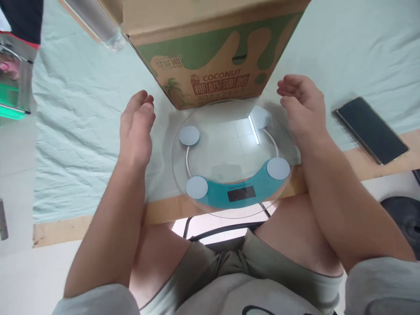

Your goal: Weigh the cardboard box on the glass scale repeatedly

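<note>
A round glass bathroom scale (pixel 226 151) lies at the table's front edge, its teal band and dark display facing me and its near rim jutting over the edge. My left hand (pixel 137 129) is held to the left of the scale, apart from it, fingers loosely extended and holding nothing. On the other side my right hand (pixel 303 105) is by the scale's far right rim, its fingers stretched out with nothing in them; whether it touches the glass I cannot tell. Behind the scale stands a cardboard box (pixel 210 65) printed with green shapes and "COCONUT".
A dark-screened smartphone (pixel 370 129) rests on the table to the right. The pale green cloth (pixel 82 144) covers the wooden table. At the top left is a clear plastic roll or tube (pixel 98 22). A green basket (pixel 12 100) stands beyond the table's left side.
</note>
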Motion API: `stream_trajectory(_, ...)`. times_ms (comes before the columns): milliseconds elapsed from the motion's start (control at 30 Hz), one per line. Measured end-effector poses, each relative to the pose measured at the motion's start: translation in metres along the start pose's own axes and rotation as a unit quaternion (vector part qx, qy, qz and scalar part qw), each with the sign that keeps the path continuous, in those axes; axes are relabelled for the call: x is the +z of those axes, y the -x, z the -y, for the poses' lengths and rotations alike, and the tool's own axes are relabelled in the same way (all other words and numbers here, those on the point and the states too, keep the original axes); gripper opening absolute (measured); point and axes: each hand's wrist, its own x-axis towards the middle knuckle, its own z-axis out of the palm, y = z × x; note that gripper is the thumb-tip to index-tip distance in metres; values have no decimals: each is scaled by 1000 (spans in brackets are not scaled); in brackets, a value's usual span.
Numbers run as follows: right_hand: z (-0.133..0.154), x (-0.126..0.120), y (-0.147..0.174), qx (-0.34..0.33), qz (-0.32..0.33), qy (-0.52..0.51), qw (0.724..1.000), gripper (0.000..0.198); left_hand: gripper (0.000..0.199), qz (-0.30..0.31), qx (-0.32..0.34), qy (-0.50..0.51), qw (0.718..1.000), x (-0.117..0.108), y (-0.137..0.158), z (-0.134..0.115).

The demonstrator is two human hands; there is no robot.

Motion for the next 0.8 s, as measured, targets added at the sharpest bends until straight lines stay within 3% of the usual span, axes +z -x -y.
stream_trajectory(67, -1, -5, 15, -47, -47, 10, 998, 38, 117, -41, -38, 31, 998, 0, 23, -15)
stream_trajectory(167, 2, -9, 36, -93, -90, 32, 991, 26, 104, -62, -65, 65, 994, 9, 45, -39)
stream_trajectory(300, 3, -12, 49, -72, -122, 22, 990, 20, 73, -77, -84, 91, 989, 18, 62, -52)
stream_trajectory(400, -1, -17, 46, -83, -137, 0, 987, 22, 56, -67, -92, 104, 988, 15, 71, -49)
stream_trajectory(500, -3, -25, 39, -150, -145, -50, 977, 28, 47, -68, -89, 118, 987, 13, 77, -50)
stream_trajectory(667, 6, -20, 33, -195, -169, -116, 959, 47, 43, -83, -71, 123, 986, 17, 80, -58)
stream_trajectory(800, 17, -13, 44, -215, -143, -82, 963, 53, 41, -109, -76, 122, 984, 20, 84, -57)
